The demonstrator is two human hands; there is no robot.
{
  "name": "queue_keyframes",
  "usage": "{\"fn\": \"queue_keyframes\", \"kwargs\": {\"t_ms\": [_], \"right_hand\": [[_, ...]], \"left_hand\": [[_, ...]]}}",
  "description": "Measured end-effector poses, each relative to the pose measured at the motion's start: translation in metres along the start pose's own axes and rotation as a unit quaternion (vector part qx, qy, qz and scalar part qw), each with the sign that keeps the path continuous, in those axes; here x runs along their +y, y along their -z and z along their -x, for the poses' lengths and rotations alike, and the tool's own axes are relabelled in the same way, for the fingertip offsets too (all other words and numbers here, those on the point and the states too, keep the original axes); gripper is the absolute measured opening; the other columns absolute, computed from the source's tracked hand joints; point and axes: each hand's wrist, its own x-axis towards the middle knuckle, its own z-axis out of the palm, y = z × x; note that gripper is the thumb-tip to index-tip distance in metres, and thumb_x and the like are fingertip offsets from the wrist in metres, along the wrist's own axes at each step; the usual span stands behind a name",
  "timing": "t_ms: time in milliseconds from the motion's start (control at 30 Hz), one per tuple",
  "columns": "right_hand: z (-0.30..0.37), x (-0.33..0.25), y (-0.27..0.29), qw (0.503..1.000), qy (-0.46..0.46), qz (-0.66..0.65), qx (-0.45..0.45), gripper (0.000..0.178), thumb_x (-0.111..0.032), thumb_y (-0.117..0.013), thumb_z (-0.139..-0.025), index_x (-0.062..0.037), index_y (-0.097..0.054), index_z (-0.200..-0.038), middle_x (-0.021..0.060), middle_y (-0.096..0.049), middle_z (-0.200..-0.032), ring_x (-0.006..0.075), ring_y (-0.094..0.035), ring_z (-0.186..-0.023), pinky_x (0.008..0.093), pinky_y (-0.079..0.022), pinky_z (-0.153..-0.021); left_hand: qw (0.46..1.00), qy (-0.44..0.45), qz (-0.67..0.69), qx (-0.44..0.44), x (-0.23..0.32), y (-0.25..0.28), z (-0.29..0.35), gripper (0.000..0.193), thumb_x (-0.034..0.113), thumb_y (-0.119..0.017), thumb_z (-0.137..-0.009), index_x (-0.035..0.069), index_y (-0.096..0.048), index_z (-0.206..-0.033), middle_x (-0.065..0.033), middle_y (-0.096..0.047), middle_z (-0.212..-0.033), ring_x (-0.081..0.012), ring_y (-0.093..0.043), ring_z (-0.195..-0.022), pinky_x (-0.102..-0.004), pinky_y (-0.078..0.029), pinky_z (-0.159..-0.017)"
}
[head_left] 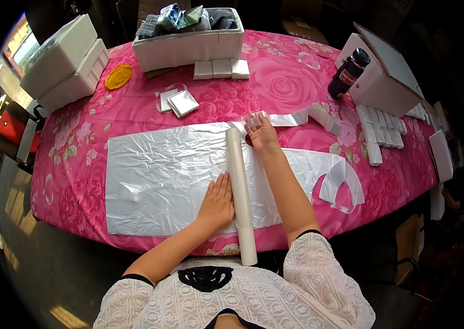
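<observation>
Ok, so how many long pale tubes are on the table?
1: the long pale tube lies across the silver plastic sheet, between the left hand and the right hand, its near end jutting past the pink tablecloth. I see no others; some could be hidden.

Tablecloth: you have a pink cloth printed with large roses (287,82) over the table.
Far left corner: you can see two white foam boxes (78,77), one stacked on the other.
Yellow disc: a round yellow plastic lid (118,77) lies flat, just to the right of that stack.
Far edge: in front of you stands an open white foam crate (188,52), heaped with blue, green and dark wrapped bundles (180,19).
Bottle: a dark purple bottle with a black cap (347,74) stands upright to your right, beside a large white box (377,82).
Right floor: you have a tan-backed chair (407,247) below the table's edge.
</observation>
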Motion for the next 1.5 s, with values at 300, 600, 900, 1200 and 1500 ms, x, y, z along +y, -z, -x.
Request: {"fn": "queue_keyframes", "kwargs": {"t_ms": [300,600,900,1200,1500], "right_hand": [[-0.030,-0.175,0.049,0.951,0.153,-0.120,-0.240,0.033,-0.024,-0.037,-0.091,0.0005,-0.052,-0.108,0.0146,-0.059,-0.104,0.0270,-0.056,-0.097,0.0401,-0.044,-0.087],[0.138,0.121,-0.098,0.722,0.211,0.504,-0.425,0.057,-0.026,-0.055,-0.084,0.0072,-0.038,-0.127,0.0268,-0.046,-0.124,0.0370,-0.044,-0.116,0.0383,-0.035,-0.097],[0.196,0.174,-0.099,0.554,0.179,0.555,-0.594,0.066,-0.033,-0.055,-0.085,0.0062,-0.030,-0.132,0.0230,-0.035,-0.135,0.0366,-0.027,-0.129,0.0409,-0.024,-0.106],[0.160,-0.036,0.055,0.401,0.351,0.753,-0.385,0.048,-0.022,-0.059,-0.081,-0.0034,-0.046,-0.124,0.0126,-0.046,-0.130,0.0297,-0.042,-0.121,0.0409,-0.032,-0.101],[0.159,0.035,0.010,0.333,0.309,0.727,-0.515,0.054,-0.040,-0.043,-0.088,-0.0030,-0.044,-0.127,0.0120,-0.037,-0.137,0.0272,-0.023,-0.133,0.0436,-0.017,-0.109]], "left_hand": [[1.000,-0.007,-0.003,0.000,0.003,-0.002,-0.003,0.060,0.024,-0.032,-0.085,-0.010,-0.023,-0.134,-0.0225,-0.022,-0.142,-0.0312,-0.016,-0.135,-0.0418,-0.010,-0.110],[0.997,-0.047,0.034,0.054,0.005,0.003,-0.002,0.062,0.022,-0.037,-0.085,-0.011,-0.021,-0.134,-0.0244,-0.022,-0.142,-0.0345,-0.018,-0.134,-0.0466,-0.014,-0.108],[0.993,-0.018,0.016,0.113,-0.007,-0.031,-0.001,0.060,0.023,-0.042,-0.082,-0.012,-0.029,-0.130,-0.0269,-0.023,-0.140,-0.0372,-0.020,-0.133,-0.0475,-0.014,-0.108],[0.966,-0.065,0.207,0.137,0.001,0.003,0.001,0.065,0.013,-0.053,-0.079,-0.007,-0.024,-0.133,-0.0235,-0.022,-0.140,-0.0343,-0.022,-0.131,-0.0426,-0.018,-0.108],[0.948,-0.019,0.227,0.222,-0.077,0.087,0.077,0.051,0.007,-0.047,-0.082,0.000,-0.034,-0.130,-0.0176,-0.036,-0.136,-0.0330,-0.034,-0.125,-0.0394,-0.026,-0.104]]}}
